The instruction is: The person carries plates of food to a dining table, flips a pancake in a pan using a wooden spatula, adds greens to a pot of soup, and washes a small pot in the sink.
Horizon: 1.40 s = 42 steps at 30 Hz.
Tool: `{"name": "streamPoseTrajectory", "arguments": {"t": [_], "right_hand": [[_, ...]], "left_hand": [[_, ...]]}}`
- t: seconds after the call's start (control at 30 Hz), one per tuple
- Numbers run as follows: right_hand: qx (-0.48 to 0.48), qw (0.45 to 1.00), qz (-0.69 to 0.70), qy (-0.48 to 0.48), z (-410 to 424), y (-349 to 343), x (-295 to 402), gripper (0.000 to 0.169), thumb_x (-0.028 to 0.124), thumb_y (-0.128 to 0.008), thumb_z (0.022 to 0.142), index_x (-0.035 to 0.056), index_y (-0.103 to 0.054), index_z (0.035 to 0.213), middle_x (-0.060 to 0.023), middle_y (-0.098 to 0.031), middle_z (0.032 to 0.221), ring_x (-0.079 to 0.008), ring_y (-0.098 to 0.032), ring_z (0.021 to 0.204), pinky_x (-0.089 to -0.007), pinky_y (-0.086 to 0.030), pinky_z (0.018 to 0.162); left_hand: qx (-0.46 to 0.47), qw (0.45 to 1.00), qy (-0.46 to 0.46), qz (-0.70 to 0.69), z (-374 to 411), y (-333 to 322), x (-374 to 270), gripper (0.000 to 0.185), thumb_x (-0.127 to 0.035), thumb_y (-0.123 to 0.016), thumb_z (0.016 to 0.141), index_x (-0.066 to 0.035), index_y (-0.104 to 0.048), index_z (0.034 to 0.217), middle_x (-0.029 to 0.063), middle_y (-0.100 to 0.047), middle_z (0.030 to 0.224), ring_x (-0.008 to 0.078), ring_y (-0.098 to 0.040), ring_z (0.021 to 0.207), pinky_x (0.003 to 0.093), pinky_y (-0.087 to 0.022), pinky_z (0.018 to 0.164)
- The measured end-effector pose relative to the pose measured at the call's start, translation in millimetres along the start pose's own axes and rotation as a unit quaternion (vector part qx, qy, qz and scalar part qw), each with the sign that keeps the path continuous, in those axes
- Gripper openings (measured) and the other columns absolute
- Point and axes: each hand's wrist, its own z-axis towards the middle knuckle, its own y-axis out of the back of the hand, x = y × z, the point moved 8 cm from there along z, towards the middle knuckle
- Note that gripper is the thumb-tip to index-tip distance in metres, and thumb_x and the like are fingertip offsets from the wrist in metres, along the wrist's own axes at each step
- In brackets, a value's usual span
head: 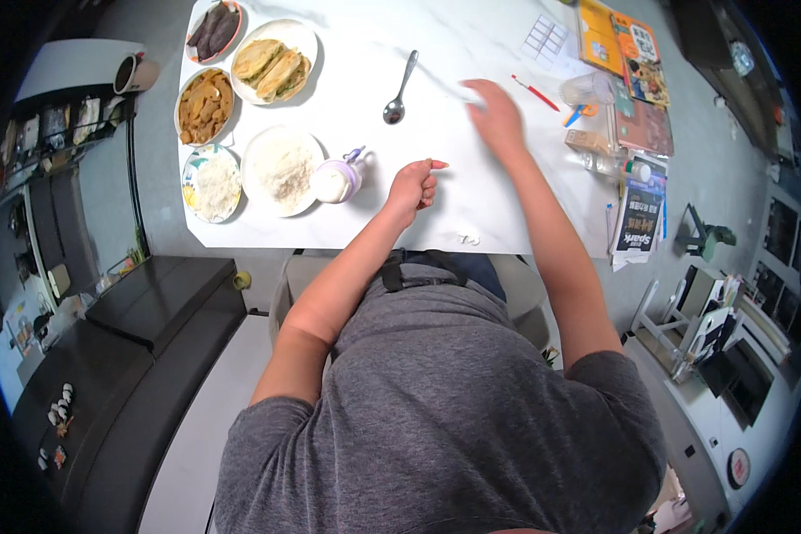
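My left hand [415, 188] is held over the white marbled table [380, 220], its fingers curled and the index finger pointing right. Nothing shows in it. Slightly blurred, my right hand [498, 119] is raised farther out with its fingers apart, holding nothing that I can see. A metal spoon [400, 90] lies between the plates and my right hand, touched by neither. Left of my left hand stands a white bottle with a purple collar [337, 180]. Beside the bottle is a plate of white rice [286, 172]. A red pen [536, 93] lies right of my right hand.
At the left are a bowl of rice [215, 185], a bowl of brown stew [205, 108], stuffed flatbreads [274, 70] and purple sweet potatoes [213, 32]. Books [644, 60], a clear cup [586, 89], scissors [579, 115] and a small carton [591, 142] crowd the right side. Crumpled white scraps [469, 238] lie near the front edge.
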Motion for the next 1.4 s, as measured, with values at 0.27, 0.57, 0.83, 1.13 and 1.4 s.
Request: {"name": "streamPoseTrajectory", "arguments": {"t": [0.27, 0.57, 0.83, 1.13, 1.4], "right_hand": [[0.031, 0.961, -0.236, 0.142, 57.4, -112.5, 30.4, 0.017, 0.009, -0.067, 0.074, 0.0122, -0.071, 0.091, -0.0087, -0.061, 0.105, -0.0271, -0.057, 0.107, -0.0436, -0.043, 0.096], [0.065, 0.943, -0.301, -0.128, -49.4, -34.5, -54.2, 0.015, 0.018, -0.065, 0.079, 0.0075, -0.064, 0.09, -0.0118, -0.069, 0.084, -0.0312, -0.067, 0.082, -0.0469, -0.051, 0.072], [-0.227, 0.891, 0.091, -0.382, -187.6, 36.6, -179.7, 0.012, 0.012, -0.06, 0.093, 0.0024, -0.059, 0.101, -0.0109, -0.065, 0.073, -0.0216, -0.064, 0.059, -0.0361, -0.051, 0.053], [-0.221, 0.909, 0.07, -0.347, -210.9, 12.2, -143.5, 0.026, 0.023, -0.073, 0.088, 0.0004, -0.063, 0.095, -0.0046, -0.062, 0.073, -0.0123, -0.053, 0.062, -0.0286, -0.044, 0.058], [-0.024, 0.939, 0.069, -0.337, -256.3, -22.1, -50.9, 0.04, 0.031, -0.082, 0.078, 0.0018, -0.061, 0.095, -0.0065, -0.063, 0.081, -0.017, -0.058, 0.072, -0.0319, -0.048, 0.068]], "left_hand": [[0.03, 0.996, 0.015, 0.081, -35.6, 30.1, 12.2, 0.029, -0.021, -0.039, 0.105, -0.003, -0.056, 0.119, -0.0071, -0.034, 0.065, 0.0062, -0.031, 0.054, 0.0232, -0.028, 0.05], [0.038, 0.998, 0.033, 0.032, -46.0, 80.8, 31.8, 0.028, -0.021, -0.041, 0.103, -0.003, -0.059, 0.115, -0.0071, -0.034, 0.064, 0.0062, -0.031, 0.052, 0.0233, -0.028, 0.047], [0.006, 0.999, 0.031, 0.024, -63.0, 91.4, 44.3, 0.029, -0.027, -0.043, 0.106, -0.005, -0.059, 0.117, -0.0064, -0.034, 0.065, 0.0063, -0.03, 0.054, 0.023, -0.028, 0.049], [-0.296, 0.931, -0.193, 0.095, -104.0, 145.4, 9.6, 0.052, -0.029, -0.064, 0.096, -0.005, -0.044, 0.136, 0.0029, -0.055, 0.081, 0.0108, -0.05, 0.063, 0.0267, -0.044, 0.052], [-0.383, 0.722, -0.422, 0.393, -138.3, 117.7, -60.5, 0.114, -0.041, -0.096, 0.055, -0.007, -0.036, 0.147, 0.0241, -0.046, 0.135, 0.0343, -0.057, 0.111, 0.042, -0.05, 0.093]]}}
